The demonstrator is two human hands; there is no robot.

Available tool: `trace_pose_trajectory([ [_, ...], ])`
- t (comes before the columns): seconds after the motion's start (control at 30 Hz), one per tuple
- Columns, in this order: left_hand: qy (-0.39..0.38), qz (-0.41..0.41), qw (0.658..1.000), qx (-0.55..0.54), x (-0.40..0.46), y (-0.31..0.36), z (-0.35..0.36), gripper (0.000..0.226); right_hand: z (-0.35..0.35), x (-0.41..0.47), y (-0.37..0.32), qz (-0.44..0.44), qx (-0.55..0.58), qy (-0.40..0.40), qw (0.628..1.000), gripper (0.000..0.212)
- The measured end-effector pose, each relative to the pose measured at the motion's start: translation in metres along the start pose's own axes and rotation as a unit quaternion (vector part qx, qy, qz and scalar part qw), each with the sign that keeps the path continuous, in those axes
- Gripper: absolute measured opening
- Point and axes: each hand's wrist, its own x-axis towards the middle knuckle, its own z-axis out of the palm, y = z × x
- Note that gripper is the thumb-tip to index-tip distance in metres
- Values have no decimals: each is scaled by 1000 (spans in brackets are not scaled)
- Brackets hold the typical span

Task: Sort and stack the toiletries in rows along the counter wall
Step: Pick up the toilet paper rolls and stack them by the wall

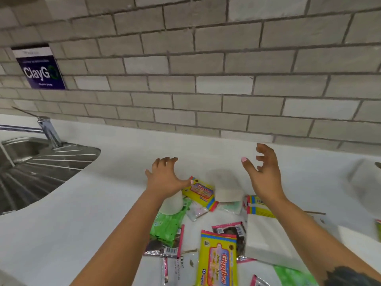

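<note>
The toiletries lie in a loose heap on the white bench (92, 213), well short of the tiled wall (206, 69). In the heap: a yellow wipes packet (218, 263) nearest the camera, a second yellow packet (199, 191) further back, a green packet (168, 226), a white flat pack (268, 238), pink-edged sachets (232, 230) and two white paper rolls, one (226, 187) between the hands and one (172, 204) partly under the left wrist. Packets overlap at odd angles and nothing is grouped by kind.

As I judge it, the sorting has hardly begun: the strip of bench along the wall shows no row and no stack, so all the grouping and lining up is left.

Both hands hover above the far edge of the heap, holding nothing. The left hand (165, 178) is palm down with its fingers (168, 161) spread and lightly curved, its thumb near the corner of the second yellow packet; whether it touches I cannot tell. The right hand (262, 176) is raised with its fingers (262, 151) apart and loosely hooked, above and just right of the roll between the hands.

A steel sink (41, 162) with a tap (48, 129) sits at the left, and a dark blue sign (40, 69) hangs on the wall.
</note>
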Motion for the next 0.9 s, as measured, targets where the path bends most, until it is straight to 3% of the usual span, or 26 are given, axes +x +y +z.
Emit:
trace_pose_trajectory([
  [0.2, -141, -45, 989, 14, 5, -33, 15, 117, 15, -6, -1, 5, -15, -7, 1000, 52],
  [0.53, -57, -11, 994, -92, 9, -24, 2, 94, 23, -13, -3, 12, -17, -60, 998, 63],
  [0.7, -22, 75, 990, -121, 9, 25, -25, 95, 12, -11, -10, 15, -25, -147, 989, 89],
  [0.9, -43, 194, 968, -151, -1, 109, -32, 98, -24, 3, -10, 32, -41, -252, 966, 116],
])
